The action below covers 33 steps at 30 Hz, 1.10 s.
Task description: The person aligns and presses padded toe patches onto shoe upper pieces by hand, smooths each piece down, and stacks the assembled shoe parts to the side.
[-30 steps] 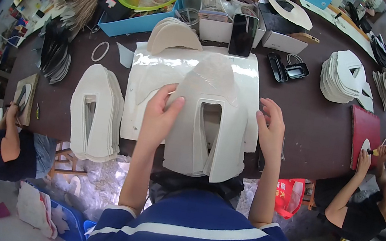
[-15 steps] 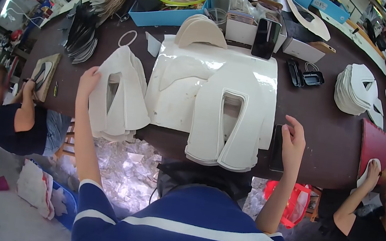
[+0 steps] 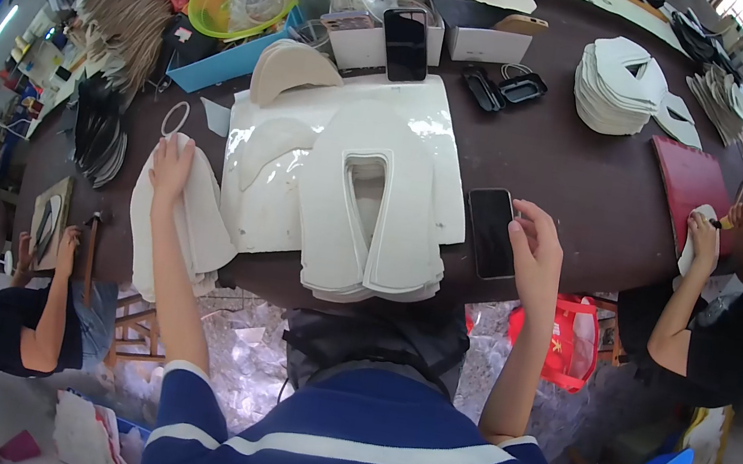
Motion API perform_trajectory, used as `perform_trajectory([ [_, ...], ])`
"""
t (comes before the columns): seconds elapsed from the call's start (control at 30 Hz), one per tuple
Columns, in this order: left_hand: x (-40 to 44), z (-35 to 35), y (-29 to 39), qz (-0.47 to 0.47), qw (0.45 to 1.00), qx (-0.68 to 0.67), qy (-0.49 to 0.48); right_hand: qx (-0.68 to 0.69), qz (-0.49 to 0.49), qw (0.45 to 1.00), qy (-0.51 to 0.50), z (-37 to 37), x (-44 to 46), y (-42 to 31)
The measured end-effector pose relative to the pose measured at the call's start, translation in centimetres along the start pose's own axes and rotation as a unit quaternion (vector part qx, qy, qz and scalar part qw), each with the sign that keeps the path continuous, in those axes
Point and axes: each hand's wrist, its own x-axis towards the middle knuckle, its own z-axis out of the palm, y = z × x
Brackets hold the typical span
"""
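Observation:
My left hand (image 3: 171, 166) lies on top of the left stack of white shoe-upper pieces (image 3: 199, 229), its fingers spread a little over the rounded end. In front of me, a second stack of white U-shaped pieces (image 3: 412, 224) rests partly on a glossy white sheet (image 3: 440, 136) and overhangs the table's near edge. Beside the right edge of that sheet is a black phone (image 3: 492, 235). My right hand (image 3: 536, 248) hovers just right of the phone, fingers apart and slightly curled, with nothing in it.
Cream half-round pieces (image 3: 295, 72) lie at the sheet's back edge. Behind stand a yellow-green basket (image 3: 203, 6), white boxes and an upright phone (image 3: 405, 48). A black case (image 3: 501, 87) and another white stack (image 3: 602, 98) are further right. Co-workers sit at both sides.
My left hand has moved from the left stack's outer side onto its top, and that stack's splayed top pieces have shifted. A piece now lies on the centre stack. The camera view has turned.

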Motion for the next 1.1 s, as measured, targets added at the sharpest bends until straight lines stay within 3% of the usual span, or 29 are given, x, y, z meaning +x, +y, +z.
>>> perform_trajectory([
  [0.1,0.0,-0.2,-2.0,0.040,0.999,-0.031,-0.014,0.019,0.022,0.999,-0.014,-0.7,-1.4,0.5],
  [0.2,-4.9,-2.7,3.3,0.045,0.998,-0.017,0.033,0.041,0.020,0.999,-0.010,-1.0,-2.0,0.3],
  [0.3,-7.9,-0.8,4.2,0.064,0.994,0.073,-0.048,0.057,0.007,0.998,-0.012,-1.3,-2.5,-0.3],
  [0.43,-8.2,-0.4,3.6,0.084,0.996,0.004,0.042,0.079,-0.012,0.997,-0.020,-2.8,-3.1,-2.7],
  [0.5,-8.6,-2.7,4.8,0.088,0.995,0.017,0.038,0.106,-0.010,0.994,-0.022,-3.7,-3.1,-4.5],
  [0.67,-8.8,-4.4,5.2,0.126,0.985,0.090,0.071,0.167,-0.141,0.976,0.002,-5.3,-3.8,-9.8],
  [0.83,-10.6,-1.6,4.7,0.117,0.978,0.160,0.068,0.177,-0.268,0.944,0.074,-6.0,-5.7,-13.0],
  [0.93,-11.4,-0.3,4.6,0.099,0.985,0.108,0.087,0.165,-0.318,0.930,0.084,-7.1,-6.9,-13.3],
  [1.03,-10.8,-1.3,4.7,0.085,0.994,0.069,0.014,0.187,-0.336,0.914,0.126,-7.8,-8.2,-13.6],
  [1.1,-11.6,-2.9,5.5,0.116,0.992,0.036,0.033,0.187,-0.354,0.906,0.139,-8.9,-8.8,-13.2],
])
